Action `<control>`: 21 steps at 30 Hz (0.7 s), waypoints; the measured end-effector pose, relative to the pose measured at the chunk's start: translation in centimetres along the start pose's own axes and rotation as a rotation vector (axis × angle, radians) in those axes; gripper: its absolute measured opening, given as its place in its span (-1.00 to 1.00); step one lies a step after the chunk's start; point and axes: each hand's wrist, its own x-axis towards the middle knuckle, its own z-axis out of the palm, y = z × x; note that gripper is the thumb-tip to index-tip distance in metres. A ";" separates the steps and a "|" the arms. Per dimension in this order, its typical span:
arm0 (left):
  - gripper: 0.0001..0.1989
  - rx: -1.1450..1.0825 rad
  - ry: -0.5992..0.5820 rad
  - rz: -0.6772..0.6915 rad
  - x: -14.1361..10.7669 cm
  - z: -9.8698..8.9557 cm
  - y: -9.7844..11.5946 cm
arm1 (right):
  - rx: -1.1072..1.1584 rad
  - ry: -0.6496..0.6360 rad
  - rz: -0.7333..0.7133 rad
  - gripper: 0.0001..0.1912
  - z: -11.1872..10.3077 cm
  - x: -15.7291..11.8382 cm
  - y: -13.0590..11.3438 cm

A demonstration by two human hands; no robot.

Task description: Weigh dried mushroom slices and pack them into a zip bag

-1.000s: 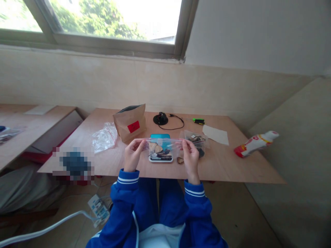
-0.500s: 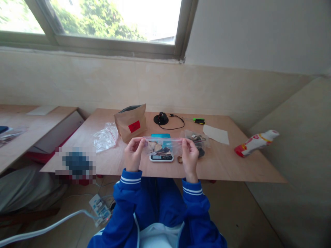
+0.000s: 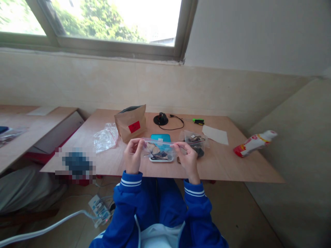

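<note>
A clear zip bag [image 3: 155, 148] with dark and tan pieces inside is held up above a small scale [image 3: 161, 159] with a blue top part [image 3: 160, 137]. My left hand [image 3: 133, 155] pinches the bag's upper left corner. Its zip edge, further right, is between the fingers of my right hand [image 3: 187, 157]. Just right of the scale, a small brown piece [image 3: 178, 160] is partly covered by my right hand. Beyond that hand lie clear bags with dark pieces [image 3: 198, 141]. A brown paper pouch [image 3: 131, 124] with a red label stands behind my left hand.
Crumpled clear bags [image 3: 106, 138] lie at the left. Along the back are a black round-based device [image 3: 160, 119] with a cable [image 3: 178, 127] and screwdrivers [image 3: 198, 121]. White paper [image 3: 215, 134] and a red-white bottle [image 3: 254, 143] are at the right.
My right hand has slid left along the bag's zip edge, closer to my left hand. The bag is less stretched and hangs a little lower. My left hand has barely moved.
</note>
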 end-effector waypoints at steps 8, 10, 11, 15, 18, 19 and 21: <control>-0.73 -0.005 -0.068 0.037 -0.7 0.8 0.7 | -0.251 -0.152 -0.178 -0.80 -0.3 1.0 -0.1; -0.73 -0.009 -0.073 0.033 -0.8 0.9 0.7 | -0.241 -0.176 -0.177 -0.78 -0.2 1.4 0.0; -0.73 -0.007 -0.072 0.034 -0.8 0.9 0.7 | -0.238 -0.187 -0.181 -0.77 -0.1 1.5 0.1; -0.74 0.021 -0.057 0.047 -0.8 0.6 0.2 | -0.288 -0.192 -0.235 -0.76 0.3 2.0 0.5; -0.76 0.058 -0.048 0.053 -0.8 0.3 0.0 | -0.367 -0.140 -0.303 -0.76 0.6 2.0 0.7; -0.76 0.072 -0.041 0.055 -0.8 0.3 0.0 | -0.392 -0.122 -0.323 -0.76 0.7 1.9 0.7; -0.77 0.084 -0.026 0.062 -0.8 0.3 0.0 | -0.430 -0.093 -0.349 -0.76 0.9 1.7 0.6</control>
